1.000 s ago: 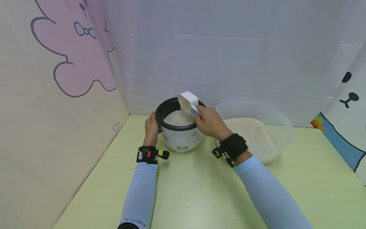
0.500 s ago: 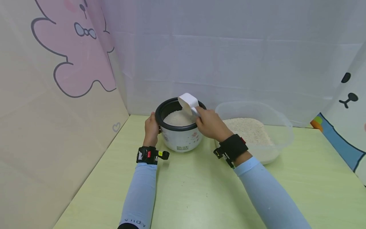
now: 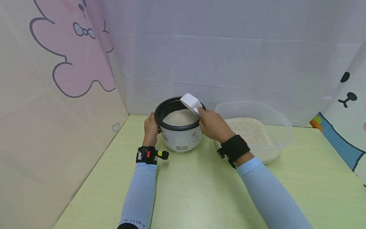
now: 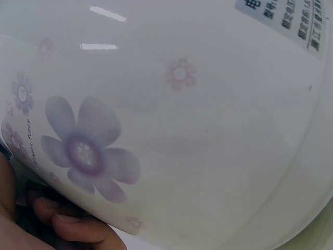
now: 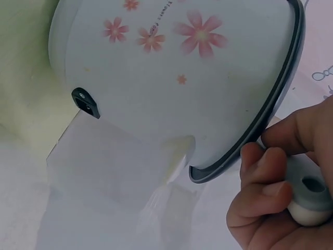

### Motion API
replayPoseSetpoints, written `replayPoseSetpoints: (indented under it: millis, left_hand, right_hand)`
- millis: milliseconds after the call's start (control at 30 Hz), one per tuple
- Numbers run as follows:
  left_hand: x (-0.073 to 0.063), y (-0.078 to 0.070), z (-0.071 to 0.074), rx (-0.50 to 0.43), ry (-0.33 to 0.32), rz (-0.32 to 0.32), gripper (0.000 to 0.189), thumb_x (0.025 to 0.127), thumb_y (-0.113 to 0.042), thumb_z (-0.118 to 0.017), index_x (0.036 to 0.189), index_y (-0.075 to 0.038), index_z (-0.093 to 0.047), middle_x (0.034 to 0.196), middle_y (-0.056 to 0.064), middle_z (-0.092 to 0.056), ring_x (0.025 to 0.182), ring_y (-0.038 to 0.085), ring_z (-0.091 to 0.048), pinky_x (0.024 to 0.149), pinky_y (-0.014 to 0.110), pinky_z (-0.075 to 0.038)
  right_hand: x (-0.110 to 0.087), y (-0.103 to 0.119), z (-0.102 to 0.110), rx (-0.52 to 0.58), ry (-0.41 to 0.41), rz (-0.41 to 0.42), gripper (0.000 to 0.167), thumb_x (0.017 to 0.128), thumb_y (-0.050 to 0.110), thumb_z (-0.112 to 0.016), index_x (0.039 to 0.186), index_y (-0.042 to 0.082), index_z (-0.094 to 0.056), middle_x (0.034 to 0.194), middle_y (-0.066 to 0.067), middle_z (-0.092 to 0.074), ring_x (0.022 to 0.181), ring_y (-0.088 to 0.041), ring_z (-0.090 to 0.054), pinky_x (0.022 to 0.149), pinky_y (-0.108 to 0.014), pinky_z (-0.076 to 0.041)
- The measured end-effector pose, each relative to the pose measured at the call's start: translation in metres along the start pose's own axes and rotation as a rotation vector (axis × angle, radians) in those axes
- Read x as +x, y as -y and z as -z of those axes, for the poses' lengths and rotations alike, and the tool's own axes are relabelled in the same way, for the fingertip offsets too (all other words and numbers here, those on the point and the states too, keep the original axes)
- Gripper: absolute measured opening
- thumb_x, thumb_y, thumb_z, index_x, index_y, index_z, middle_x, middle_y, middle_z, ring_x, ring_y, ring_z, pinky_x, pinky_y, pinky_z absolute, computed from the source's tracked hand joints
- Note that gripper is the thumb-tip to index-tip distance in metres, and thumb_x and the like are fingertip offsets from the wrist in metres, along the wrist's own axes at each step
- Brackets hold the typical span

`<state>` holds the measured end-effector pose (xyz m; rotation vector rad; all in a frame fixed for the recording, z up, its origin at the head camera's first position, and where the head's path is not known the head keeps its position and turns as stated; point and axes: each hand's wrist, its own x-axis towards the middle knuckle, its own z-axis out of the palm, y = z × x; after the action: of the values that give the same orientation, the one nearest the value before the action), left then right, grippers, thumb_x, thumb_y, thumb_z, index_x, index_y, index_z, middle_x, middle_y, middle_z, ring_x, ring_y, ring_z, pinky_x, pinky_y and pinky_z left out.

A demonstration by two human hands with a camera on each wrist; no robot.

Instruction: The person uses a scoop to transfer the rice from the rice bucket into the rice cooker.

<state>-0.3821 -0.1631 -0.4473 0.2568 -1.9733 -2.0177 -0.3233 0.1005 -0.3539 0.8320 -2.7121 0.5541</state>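
Note:
A white rice cooker (image 3: 182, 140) with a flower print and black rim stands on the table, white rice (image 3: 178, 118) inside it. My left hand (image 3: 151, 129) holds its left side; in the left wrist view the fingers (image 4: 78, 229) curl under a dark side handle. With my right hand (image 3: 215, 126) I grip a white measuring scoop (image 3: 191, 101) by its handle. The scoop is tipped over the cooker's right rim, its mouth facing down and left, its inside mostly hidden. In the right wrist view the scoop's grey-and-white handle end (image 5: 307, 208) sits in the curled fingers.
A clear plastic tub (image 3: 281, 128) holding a heap of rice (image 3: 246, 128) stands right of the cooker, partly behind my right forearm. A few grains lie on the pale green table (image 3: 197, 197). Fabric walls (image 3: 228, 63) close off the back and sides.
The scoop has tipped further and shifted slightly right, its inside now turned away from view. My right hand moved a little right with it. My left hand and the cooker stay put.

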Motion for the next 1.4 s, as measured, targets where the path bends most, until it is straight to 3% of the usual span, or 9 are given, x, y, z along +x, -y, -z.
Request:
replayPoseSetpoints:
  millis: [233, 367, 567, 833, 1133, 1233, 1300, 1400]
  left_hand:
    - [0.000, 0.000, -0.001, 0.008, 0.000, -0.004, 0.048, 0.109, -0.044, -0.035, 0.074, -0.015, -0.050, 0.062, -0.002, -0.040, 0.051, 0.013, -0.038, 0.049, 0.026, -0.034]
    - [0.000, 0.000, -0.003, 0.006, 0.003, -0.001, 0.047, 0.109, -0.043, -0.036, 0.074, -0.015, -0.050, 0.063, -0.002, -0.040, 0.052, 0.013, -0.039, 0.050, 0.026, -0.034]
    - [-0.001, 0.001, -0.003, 0.004, 0.013, 0.006, 0.047, 0.109, -0.043, -0.036, 0.075, -0.015, -0.051, 0.064, -0.001, -0.041, 0.053, 0.014, -0.040, 0.050, 0.026, -0.035]
    - [0.001, -0.001, 0.001, 0.022, 0.003, 0.006, 0.047, 0.109, -0.045, -0.036, 0.076, -0.015, -0.051, 0.067, -0.001, -0.042, 0.056, 0.014, -0.041, 0.052, 0.026, -0.036]
    - [0.001, 0.001, 0.001, 0.020, 0.016, 0.024, 0.048, 0.108, -0.048, -0.035, 0.077, -0.015, -0.052, 0.068, 0.000, -0.042, 0.056, 0.014, -0.041, 0.052, 0.027, -0.036]
    - [0.002, 0.003, 0.000, 0.012, 0.016, 0.019, 0.048, 0.108, -0.048, -0.036, 0.077, -0.015, -0.051, 0.068, -0.001, -0.042, 0.056, 0.014, -0.041, 0.052, 0.027, -0.036]
    - [0.002, 0.003, 0.000, 0.008, 0.015, 0.019, 0.048, 0.108, -0.048, -0.036, 0.076, -0.015, -0.051, 0.067, -0.001, -0.042, 0.055, 0.014, -0.041, 0.051, 0.027, -0.035]
    - [0.003, 0.002, 0.000, 0.009, 0.013, 0.014, 0.048, 0.108, -0.048, -0.036, 0.075, -0.016, -0.051, 0.067, -0.001, -0.042, 0.054, 0.014, -0.041, 0.050, 0.026, -0.036]
  right_hand:
    - [-0.007, -0.004, 0.001, -0.069, -0.020, 0.026, 0.046, 0.101, 0.004, -0.052, 0.145, -0.008, -0.044, 0.102, -0.027, -0.064, 0.082, -0.036, -0.065, 0.068, -0.047, -0.054]
    - [-0.012, -0.013, 0.002, -0.060, -0.090, 0.032, 0.047, 0.100, 0.004, -0.051, 0.145, -0.010, -0.044, 0.104, -0.028, -0.065, 0.085, -0.037, -0.065, 0.071, -0.049, -0.053]
    - [-0.028, -0.031, 0.016, -0.039, -0.177, 0.000, 0.046, 0.099, 0.001, -0.047, 0.142, -0.013, -0.046, 0.096, -0.029, -0.066, 0.077, -0.036, -0.062, 0.066, -0.050, -0.051]
    - [-0.050, -0.052, 0.037, -0.038, -0.091, -0.084, 0.046, 0.099, -0.001, -0.044, 0.142, -0.016, -0.043, 0.103, -0.034, -0.066, 0.075, -0.035, -0.060, 0.067, -0.049, -0.049]
    - [-0.071, -0.078, 0.040, -0.024, -0.010, -0.150, 0.045, 0.100, -0.001, -0.043, 0.142, -0.016, -0.044, 0.099, -0.033, -0.065, 0.062, -0.026, -0.050, 0.058, -0.040, -0.041]
    - [-0.080, -0.090, 0.042, -0.009, 0.052, -0.185, 0.038, 0.099, 0.000, -0.040, 0.132, -0.013, -0.052, 0.094, -0.027, -0.065, 0.061, -0.023, -0.046, 0.058, -0.039, -0.038]
    - [-0.084, -0.098, 0.043, -0.005, 0.091, -0.210, 0.028, 0.098, 0.001, -0.040, 0.118, -0.008, -0.057, 0.085, -0.020, -0.063, 0.060, -0.022, -0.044, 0.058, -0.038, -0.036]
    - [-0.090, -0.107, 0.044, -0.014, 0.138, -0.242, 0.017, 0.097, 0.002, -0.042, 0.104, -0.004, -0.057, 0.076, -0.011, -0.056, 0.059, -0.021, -0.043, 0.058, -0.037, -0.036]
